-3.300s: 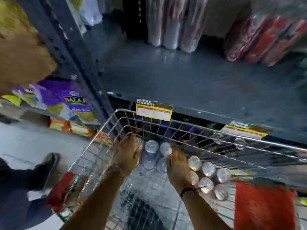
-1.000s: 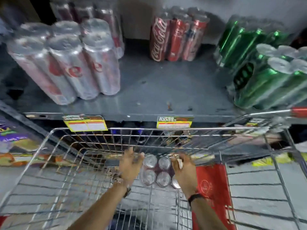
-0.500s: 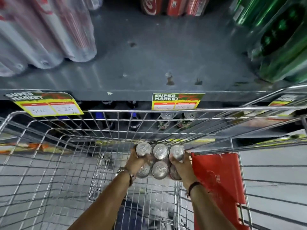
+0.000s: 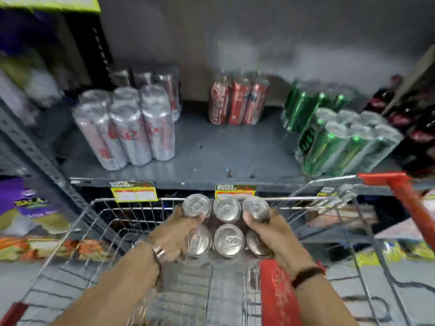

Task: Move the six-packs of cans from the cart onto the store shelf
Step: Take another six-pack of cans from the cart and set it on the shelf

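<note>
A six-pack of cans (image 4: 227, 231), seen from its silver tops, hangs above the wire cart (image 4: 131, 209) near the cart's far rim. My left hand (image 4: 175, 234) grips its left side and my right hand (image 4: 274, 234) grips its right side. Beyond the cart lies the grey store shelf (image 4: 211, 154). On it stand silver six-packs (image 4: 127, 128) at the left, a red six-pack (image 4: 237, 102) at the back middle and green six-packs (image 4: 341, 140) at the right.
Bare shelf surface lies between the silver and green packs. Yellow price tags (image 4: 134, 192) hang on the shelf edge. A red cart flap (image 4: 277, 295) stands by my right wrist, a red cart handle (image 4: 397, 187) at the right. Snack bags (image 4: 30, 212) fill the left rack.
Both hands have lifted the six-pack from the cart floor up to the cart's far rim. The view has tilted up, showing more of the shelf.
</note>
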Tool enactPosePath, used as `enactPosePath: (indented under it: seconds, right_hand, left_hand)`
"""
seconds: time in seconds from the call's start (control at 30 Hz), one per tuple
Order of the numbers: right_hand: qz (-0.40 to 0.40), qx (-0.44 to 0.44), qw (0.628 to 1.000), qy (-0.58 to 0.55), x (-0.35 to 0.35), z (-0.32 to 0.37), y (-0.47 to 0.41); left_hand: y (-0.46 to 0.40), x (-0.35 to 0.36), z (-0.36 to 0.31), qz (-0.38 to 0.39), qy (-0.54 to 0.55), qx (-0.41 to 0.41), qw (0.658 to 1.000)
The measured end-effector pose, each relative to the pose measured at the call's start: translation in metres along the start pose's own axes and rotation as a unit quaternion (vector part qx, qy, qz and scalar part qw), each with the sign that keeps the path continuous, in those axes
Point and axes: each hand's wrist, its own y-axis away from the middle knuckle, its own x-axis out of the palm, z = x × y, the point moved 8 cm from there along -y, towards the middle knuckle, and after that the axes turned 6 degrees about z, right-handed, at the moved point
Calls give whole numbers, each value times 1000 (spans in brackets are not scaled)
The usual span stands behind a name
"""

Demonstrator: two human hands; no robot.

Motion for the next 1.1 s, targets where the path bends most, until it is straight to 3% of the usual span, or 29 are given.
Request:
enactPosePath:
  seconds: [0.1,0.2,0.43,0.7,0.9,1.0,1.1]
  right_hand:
    - [-5,-56,998,29,-23,62,6]
    - [-20,-80,996,38,-46,115,-1]
    - [-22,-69,997,39,-67,192,-63]
    - [-20,-55,996,61,-60,194,-130]
    - [43,-51,997,29,-54,175,-136]
    - [65,-98,992,-35,-64,154,-126]
    - [107,-134,985,8,-49,116,-131]
  left_hand:
    - [22,11,-63,52,-10,40,998]
    - [30,26,-112,112,3,23,993]
    - [-26,20,-193,84,66,-3,994]
    - [-89,18,-195,84,53,-55,994]
    - [-90,18,-186,99,90,-18,991]
    - [-90,5,-169,32,157,106,981]
    - [-87,-10,-141,-108,2,199,974]
